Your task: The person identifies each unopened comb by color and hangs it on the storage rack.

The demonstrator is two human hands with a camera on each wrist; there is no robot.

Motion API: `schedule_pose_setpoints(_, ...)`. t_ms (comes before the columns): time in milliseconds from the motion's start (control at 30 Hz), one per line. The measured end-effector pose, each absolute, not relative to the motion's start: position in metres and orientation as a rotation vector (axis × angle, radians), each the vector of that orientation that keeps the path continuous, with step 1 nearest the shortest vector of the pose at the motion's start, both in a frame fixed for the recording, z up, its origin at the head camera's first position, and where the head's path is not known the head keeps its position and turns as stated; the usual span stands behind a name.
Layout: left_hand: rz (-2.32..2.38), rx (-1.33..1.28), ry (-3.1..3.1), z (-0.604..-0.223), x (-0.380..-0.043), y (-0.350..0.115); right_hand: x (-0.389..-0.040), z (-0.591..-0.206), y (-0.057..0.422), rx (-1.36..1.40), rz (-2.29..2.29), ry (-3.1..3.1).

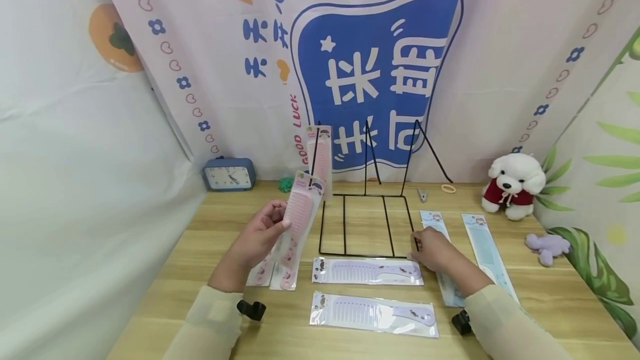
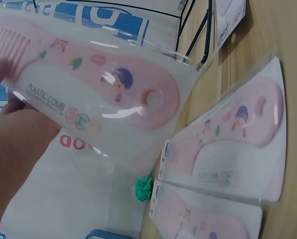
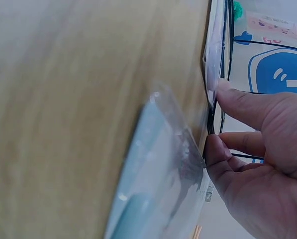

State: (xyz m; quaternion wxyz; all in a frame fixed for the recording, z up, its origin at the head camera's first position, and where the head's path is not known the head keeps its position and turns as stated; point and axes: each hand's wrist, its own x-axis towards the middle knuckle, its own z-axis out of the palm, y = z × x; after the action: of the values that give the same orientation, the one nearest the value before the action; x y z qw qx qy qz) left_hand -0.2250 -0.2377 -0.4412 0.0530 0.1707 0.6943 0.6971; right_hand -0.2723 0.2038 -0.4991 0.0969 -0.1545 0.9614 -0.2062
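The left hand [image 1: 261, 236] is pinching a tilted pink comb [image 1: 299, 213] above the desk [image 1: 172, 288], towards its left edge. The right hand [image 1: 440, 251] is gripping the rack [image 1: 344, 224] by its near right corner. Two purple combs [image 1: 355, 272] are lying between the rack and the desk's near edge, two blue combs [image 1: 485, 246] towards the right edge.

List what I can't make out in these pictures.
Head view: middle of one packaged blue comb, behind the right hand.
Left wrist view: dial of the alarm clock, below the bottom edge.
Right wrist view: rest of a pink comb, cut off by the right edge.
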Motion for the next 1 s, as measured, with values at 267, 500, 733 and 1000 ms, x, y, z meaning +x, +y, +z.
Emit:
schedule_pose_setpoints(267,2.202,0.016,2.261,-0.430,-0.248,-0.204,-0.272,-0.500,0.204,-0.449,-0.620,2.845)
schedule_pose_setpoints(500,2.358,-0.170,2.190,-0.416,-0.274,-0.177,-0.270,-0.499,0.204,-0.449,-0.629,2.848)
schedule_pose_setpoints(733,2.393,-0.203,2.172,-0.413,-0.297,-0.171,-0.272,-0.501,0.203,-0.440,-0.636,2.840)
schedule_pose_setpoints(1000,2.273,-0.136,2.359,-0.424,-0.318,-0.176,-0.273,-0.502,0.203,-0.442,-0.613,2.864)
